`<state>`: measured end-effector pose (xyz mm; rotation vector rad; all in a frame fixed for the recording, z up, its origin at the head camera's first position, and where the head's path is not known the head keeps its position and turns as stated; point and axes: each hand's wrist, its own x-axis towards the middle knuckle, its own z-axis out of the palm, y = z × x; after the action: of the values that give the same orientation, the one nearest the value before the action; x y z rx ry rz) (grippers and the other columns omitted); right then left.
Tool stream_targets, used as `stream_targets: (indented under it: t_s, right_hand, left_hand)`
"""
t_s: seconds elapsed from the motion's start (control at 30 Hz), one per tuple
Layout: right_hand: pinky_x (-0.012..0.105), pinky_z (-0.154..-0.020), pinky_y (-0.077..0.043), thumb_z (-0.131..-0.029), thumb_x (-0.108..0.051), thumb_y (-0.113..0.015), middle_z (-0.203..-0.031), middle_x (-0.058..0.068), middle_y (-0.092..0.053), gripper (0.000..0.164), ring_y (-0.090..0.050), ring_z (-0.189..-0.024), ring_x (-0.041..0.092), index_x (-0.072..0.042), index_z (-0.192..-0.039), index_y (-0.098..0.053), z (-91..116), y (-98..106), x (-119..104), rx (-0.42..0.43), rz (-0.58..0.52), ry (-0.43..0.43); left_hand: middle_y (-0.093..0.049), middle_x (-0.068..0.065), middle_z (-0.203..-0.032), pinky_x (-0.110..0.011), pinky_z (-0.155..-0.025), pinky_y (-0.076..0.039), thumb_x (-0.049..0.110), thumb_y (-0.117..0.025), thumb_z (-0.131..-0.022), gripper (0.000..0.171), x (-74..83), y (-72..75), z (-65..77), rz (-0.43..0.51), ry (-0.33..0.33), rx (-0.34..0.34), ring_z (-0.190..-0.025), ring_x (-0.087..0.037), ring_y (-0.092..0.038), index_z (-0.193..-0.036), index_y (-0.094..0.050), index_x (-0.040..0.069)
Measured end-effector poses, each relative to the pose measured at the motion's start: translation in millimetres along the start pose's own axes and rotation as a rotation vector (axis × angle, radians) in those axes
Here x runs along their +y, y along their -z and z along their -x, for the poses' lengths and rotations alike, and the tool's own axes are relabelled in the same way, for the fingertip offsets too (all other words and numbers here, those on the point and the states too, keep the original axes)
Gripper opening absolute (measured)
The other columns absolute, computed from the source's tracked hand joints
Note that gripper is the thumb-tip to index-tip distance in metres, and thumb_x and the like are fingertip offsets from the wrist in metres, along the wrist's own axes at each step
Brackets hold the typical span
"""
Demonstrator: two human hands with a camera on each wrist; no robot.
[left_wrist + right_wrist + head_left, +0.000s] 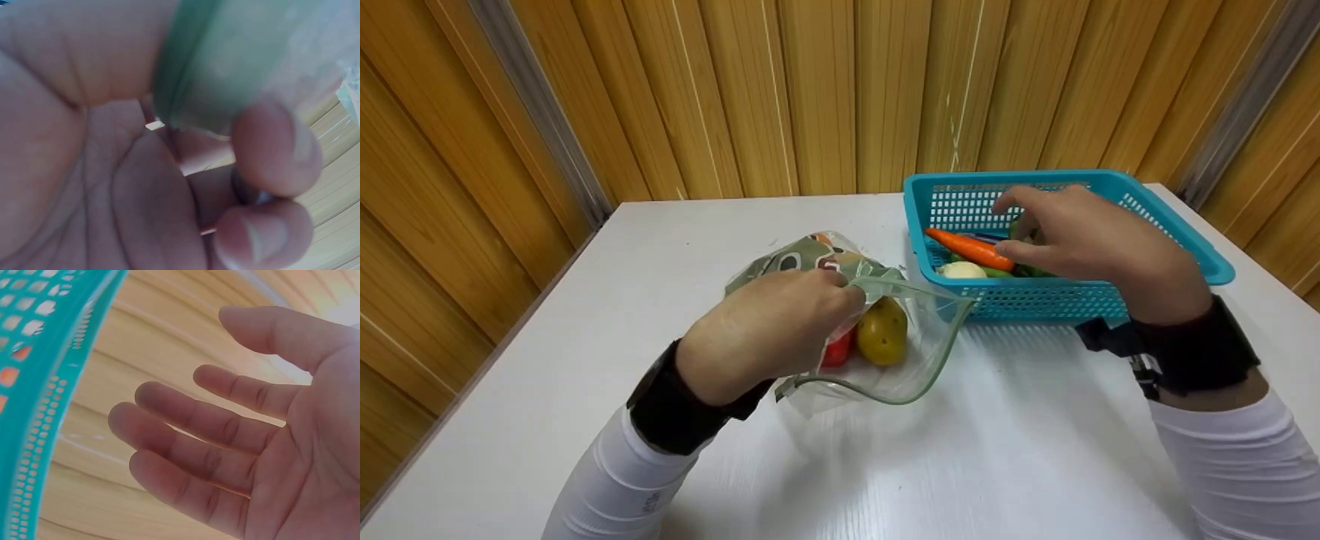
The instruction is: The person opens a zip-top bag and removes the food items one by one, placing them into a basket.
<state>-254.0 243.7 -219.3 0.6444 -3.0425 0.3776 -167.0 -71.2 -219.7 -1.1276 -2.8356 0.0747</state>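
On the white table (532, 360), the left grip (772, 322) pinches the rim (951, 346) of the central bag (921, 356), probably light, limp and slippery so best held there, while the right grip (1099, 234) hangs spread over the two-o'clock basket (1035, 301), whose carrot (971, 249) looks stiff and graspable mid-length.
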Motion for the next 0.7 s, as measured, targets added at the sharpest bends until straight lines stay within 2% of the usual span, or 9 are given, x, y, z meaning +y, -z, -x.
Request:
stream_targets:
  t_s: [0.2,0.37,0.53,0.7]
  right_hand:
    - [0.047,-0.077,-0.058,-0.096,-0.035,-0.066,-0.113,0.012,-0.072,0.047,-0.066,-0.096,0.027,-0.014,-0.135,-0.052,16,4,-19,0.058,0.040,0.069]
    - [0.043,-0.072,-0.057,-0.094,-0.031,-0.069,-0.104,0.006,-0.074,0.041,-0.066,-0.088,0.022,-0.016,-0.130,-0.058,32,5,-36,0.150,0.079,0.154]
    - [0.036,-0.069,-0.055,-0.091,-0.025,-0.072,-0.104,0.003,-0.073,0.034,-0.066,-0.084,0.017,-0.018,-0.124,-0.063,46,2,-55,0.256,0.116,0.315]
    - [0.031,-0.072,-0.058,-0.090,-0.029,-0.074,-0.110,-0.005,-0.073,0.032,-0.068,-0.087,0.009,-0.023,-0.121,-0.067,52,-10,-69,0.258,0.119,0.500]
  left_hand:
    - [-0.064,-0.005,-0.092,-0.031,-0.070,-0.056,-0.006,-0.073,-0.079,0.027,0.2,0.2,-0.2,-0.005,0.006,-0.006,-0.081,-0.020,-0.060,-0.099,-0.069,0.011]
    - [-0.064,-0.005,-0.090,-0.030,-0.070,-0.056,-0.005,-0.074,-0.079,0.026,-0.2,-0.1,-0.9,-0.004,-0.001,-0.009,-0.081,-0.019,-0.059,-0.099,-0.070,0.011]
    - [-0.063,-0.005,-0.088,-0.029,-0.069,-0.055,-0.005,-0.074,-0.080,0.024,-0.5,-0.9,-0.6,0.002,-0.003,0.002,-0.079,-0.019,-0.058,-0.098,-0.069,0.011]
    - [-0.063,-0.005,-0.088,-0.030,-0.070,-0.056,-0.005,-0.073,-0.080,0.023,-0.3,-2.0,0.4,0.002,-0.008,0.024,-0.077,-0.019,-0.058,-0.097,-0.068,0.010]
